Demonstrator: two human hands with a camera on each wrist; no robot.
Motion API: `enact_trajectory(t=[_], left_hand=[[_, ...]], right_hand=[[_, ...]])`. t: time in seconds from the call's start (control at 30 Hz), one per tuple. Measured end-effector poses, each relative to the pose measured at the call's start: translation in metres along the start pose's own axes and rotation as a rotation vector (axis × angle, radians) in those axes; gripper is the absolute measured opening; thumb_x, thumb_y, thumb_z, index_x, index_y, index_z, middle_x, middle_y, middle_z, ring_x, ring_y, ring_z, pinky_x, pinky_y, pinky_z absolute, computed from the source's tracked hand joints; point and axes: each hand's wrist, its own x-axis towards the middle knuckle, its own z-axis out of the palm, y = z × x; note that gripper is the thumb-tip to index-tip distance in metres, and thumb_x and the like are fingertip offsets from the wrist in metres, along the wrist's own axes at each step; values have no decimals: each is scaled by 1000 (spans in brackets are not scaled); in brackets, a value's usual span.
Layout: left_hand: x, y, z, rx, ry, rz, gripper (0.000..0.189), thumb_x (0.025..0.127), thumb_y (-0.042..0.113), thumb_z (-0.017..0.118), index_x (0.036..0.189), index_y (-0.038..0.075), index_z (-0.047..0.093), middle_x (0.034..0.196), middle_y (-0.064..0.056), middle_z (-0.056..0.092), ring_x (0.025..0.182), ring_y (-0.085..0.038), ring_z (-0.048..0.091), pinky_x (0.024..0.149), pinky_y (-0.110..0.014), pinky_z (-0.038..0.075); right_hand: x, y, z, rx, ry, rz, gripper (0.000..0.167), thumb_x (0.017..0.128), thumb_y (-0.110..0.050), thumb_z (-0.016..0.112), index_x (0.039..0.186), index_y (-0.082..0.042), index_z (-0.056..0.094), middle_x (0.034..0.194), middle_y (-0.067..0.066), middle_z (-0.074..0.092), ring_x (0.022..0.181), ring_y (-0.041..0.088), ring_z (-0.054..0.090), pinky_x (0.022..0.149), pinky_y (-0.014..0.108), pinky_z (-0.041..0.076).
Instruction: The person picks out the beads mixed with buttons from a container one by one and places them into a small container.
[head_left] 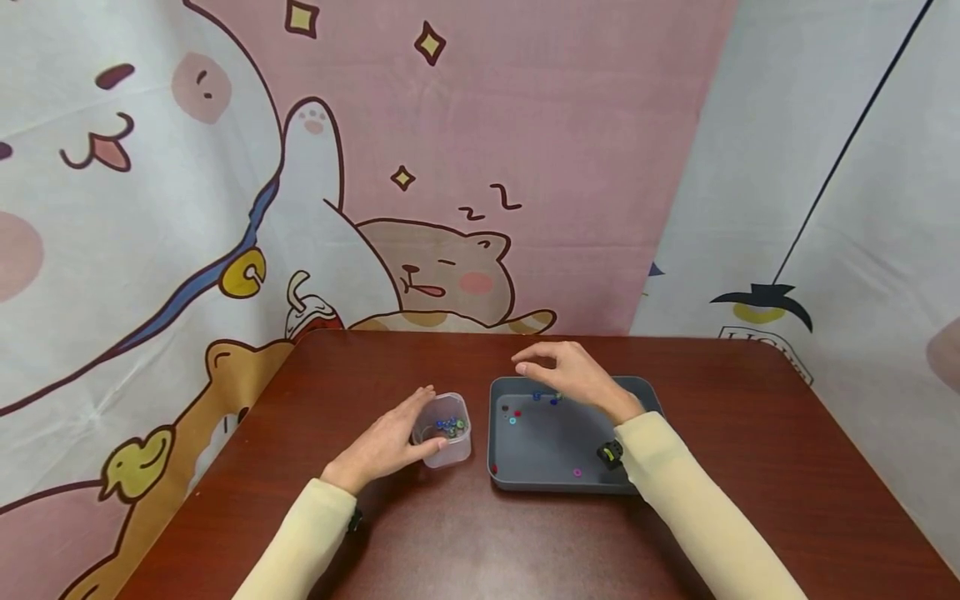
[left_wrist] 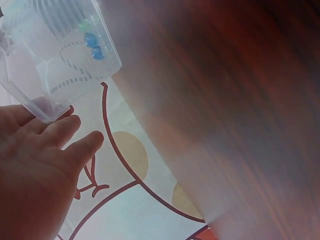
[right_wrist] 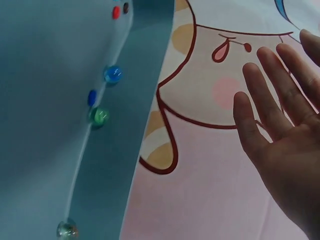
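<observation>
A small clear plastic container (head_left: 452,451) stands left of the grey tray. Blue and green marbles (head_left: 450,425) lie inside it. My left hand (head_left: 386,446) holds the container from its left side, fingers along the back and thumb at the front. In the left wrist view, the fingers (left_wrist: 65,131) reach behind the container's rim. Over the far part of the tray (head_left: 543,454) hovers my right hand (head_left: 573,372), fingers extended and holding nothing. Along the tray's inner edge in the right wrist view are a blue marble (right_wrist: 113,74), a green marble (right_wrist: 100,116) and a clear marble (right_wrist: 67,230).
Small red pieces, a light-blue ring (head_left: 512,421) and a magenta ring (head_left: 577,472) are scattered in the tray. Everything stands on a dark reddish-brown table (head_left: 427,533). Behind the table hangs a cloth (head_left: 570,167) printed with cartoon animals.
</observation>
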Motion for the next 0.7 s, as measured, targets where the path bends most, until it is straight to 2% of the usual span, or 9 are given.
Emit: enact_trajectory(t=[0.4,0.7], left_hand=[[1,1,0,-4,-5,-5,92,94,61,67,160,6,37,165,-15,35,150,-32,37,115,-54,38],[0,0,0,-7,-7,-8,92,93,59,69,160,5,36,165,-15,35,149,-33,38,115,-54,39]], right_hand=[[-2,25,2,-37,-54,45,33,100,-42,68,125,-22,75,122,-4,73,115,18,66,95,47,54],[-1,37,11,-55,-95,58,36,101,-36,68,127,-12,75,120,-1,74,100,13,67,89,43,56]])
